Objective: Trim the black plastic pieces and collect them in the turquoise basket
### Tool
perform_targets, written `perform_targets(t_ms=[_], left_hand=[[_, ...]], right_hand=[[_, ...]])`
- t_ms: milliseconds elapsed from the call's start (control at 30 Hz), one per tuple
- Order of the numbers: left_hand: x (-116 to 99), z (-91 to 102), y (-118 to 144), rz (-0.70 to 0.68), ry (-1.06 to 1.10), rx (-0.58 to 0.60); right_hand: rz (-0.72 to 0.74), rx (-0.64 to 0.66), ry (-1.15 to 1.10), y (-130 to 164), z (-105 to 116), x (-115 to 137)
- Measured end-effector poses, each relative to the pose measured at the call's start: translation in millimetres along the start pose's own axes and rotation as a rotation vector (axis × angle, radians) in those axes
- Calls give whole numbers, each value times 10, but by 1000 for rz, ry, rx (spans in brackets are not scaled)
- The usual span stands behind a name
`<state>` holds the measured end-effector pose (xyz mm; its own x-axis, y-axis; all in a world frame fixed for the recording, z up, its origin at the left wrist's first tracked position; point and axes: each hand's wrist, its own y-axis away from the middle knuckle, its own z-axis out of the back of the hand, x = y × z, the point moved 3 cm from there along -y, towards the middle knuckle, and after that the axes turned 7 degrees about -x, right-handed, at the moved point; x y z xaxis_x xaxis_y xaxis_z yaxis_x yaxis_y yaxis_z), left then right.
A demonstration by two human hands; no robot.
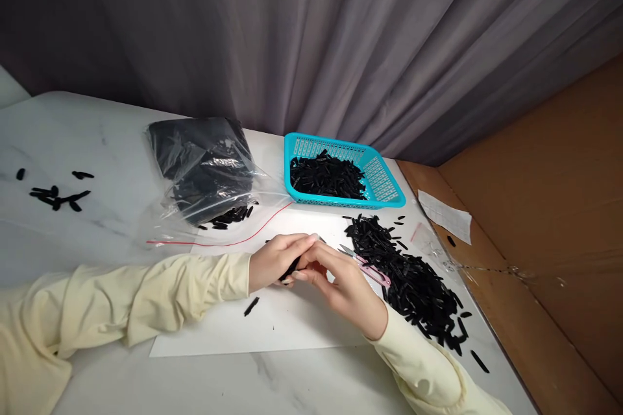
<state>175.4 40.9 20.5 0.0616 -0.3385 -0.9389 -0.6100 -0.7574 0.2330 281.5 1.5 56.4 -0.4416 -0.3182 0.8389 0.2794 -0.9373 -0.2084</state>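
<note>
My left hand (278, 260) is closed around a dark black piece (291, 270), mostly hidden by my fingers; its exact kind cannot be made out. My right hand (343, 280) meets it from the right, fingers bent and fingertips pinched at the same piece. Both hands are just above a white sheet (219, 331). One short black strip (251, 306) lies on the sheet below my left hand. Right beside my right hand, small pink-handled snips (374, 270) rest with their blades pointing left, against a long heap of black strips (413, 285).
A blue plastic basket (396, 198) with black strips stands at the back. Left of it lies a clear zip bag (233, 198) with black contents. Several loose strips (58, 198) lie far left. A paper slip (445, 215) is by the cardboard wall (549, 162) at right; a grey curtain (243, 32) hangs behind.
</note>
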Motion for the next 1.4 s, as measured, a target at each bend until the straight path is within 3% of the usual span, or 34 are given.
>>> perform_targets(t_ms=[233,467,967,1200,1400], left_hand=[[-17,16,8,83,65,23],[-33,6,41,49,3,50],[-2,2,59,-60,-249,-7],[-18,8,80,-202,-379,-80],[-45,16,84,-250,-447,-57]], right_hand=[[-470,-124,-634,162,59,-154],[-576,-164,-1085,293,56,-387],[-577,-97,-1233,324,-29,-459],[-571,-63,-1347,323,-3,-454],[-543,-37,-1335,317,-13,-462]])
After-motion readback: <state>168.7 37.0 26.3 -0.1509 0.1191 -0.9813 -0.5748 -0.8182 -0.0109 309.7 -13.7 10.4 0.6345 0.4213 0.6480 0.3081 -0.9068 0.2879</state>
